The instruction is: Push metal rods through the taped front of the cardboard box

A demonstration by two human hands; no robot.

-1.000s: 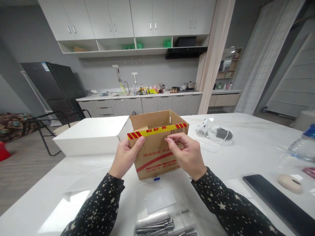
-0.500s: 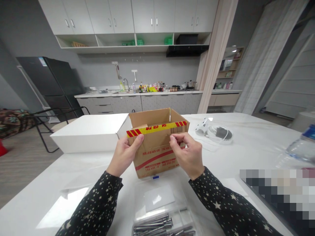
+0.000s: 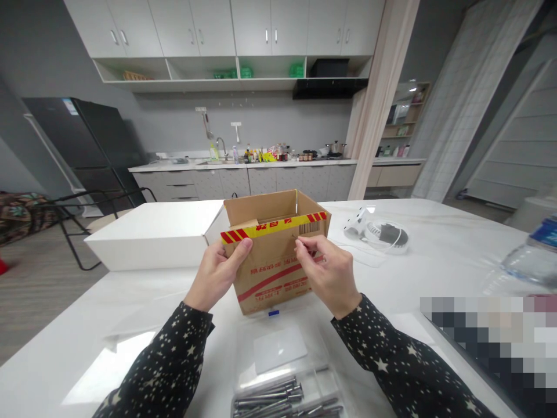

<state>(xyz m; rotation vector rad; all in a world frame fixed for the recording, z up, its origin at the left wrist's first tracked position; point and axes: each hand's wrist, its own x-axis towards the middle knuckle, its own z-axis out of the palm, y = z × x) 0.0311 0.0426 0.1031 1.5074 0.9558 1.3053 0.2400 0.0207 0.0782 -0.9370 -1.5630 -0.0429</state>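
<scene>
Pinching cardboard box (image 3: 268, 255), left hand (image 3: 216, 274)

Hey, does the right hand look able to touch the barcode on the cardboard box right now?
Probably yes: the right hand is just below the barcode, with nothing visibly blocking, though it seems to pinch a small thin item.

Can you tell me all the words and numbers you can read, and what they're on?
"上京东", probably: red print low on the cardboard box; its other characters are too blurred.
Yellow tape: red characters, too blurred to read.
Barcode: bars, but no readable numbers.
Blue bottle label: too blurred.
Refrigerator sticker: too small.
</scene>
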